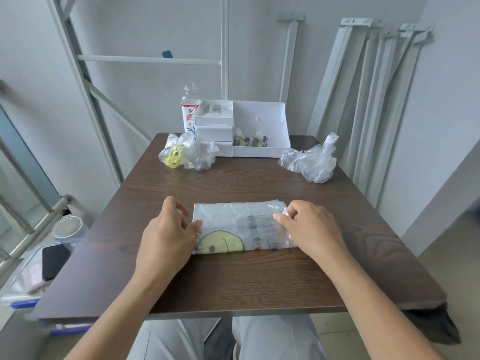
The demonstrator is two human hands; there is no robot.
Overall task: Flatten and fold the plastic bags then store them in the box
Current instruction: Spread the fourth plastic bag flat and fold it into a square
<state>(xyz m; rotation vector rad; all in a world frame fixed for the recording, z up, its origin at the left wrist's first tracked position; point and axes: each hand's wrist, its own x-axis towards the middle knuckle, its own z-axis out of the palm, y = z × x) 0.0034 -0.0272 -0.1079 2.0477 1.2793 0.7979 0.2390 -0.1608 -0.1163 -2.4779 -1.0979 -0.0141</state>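
A clear plastic bag point(239, 224) with a yellow smiley print lies flattened and folded into a strip on the dark wooden table point(233, 281). My left hand point(168, 235) grips its left end, thumb on top of the plastic. My right hand point(309, 229) pinches the right end. Two crumpled bags wait further back: one with yellow print point(184, 153) at the left, a clear one point(310, 159) at the right. The white box point(259, 120) stands at the table's far edge with folded bags inside its open compartment.
A clear bottle point(189, 110) with a flower label stands behind the box's small drawers point(214, 132). Metal frame bars lean against the wall at the right. A plastic bin point(39, 268) with a jar and dark items sits on the floor to the left.
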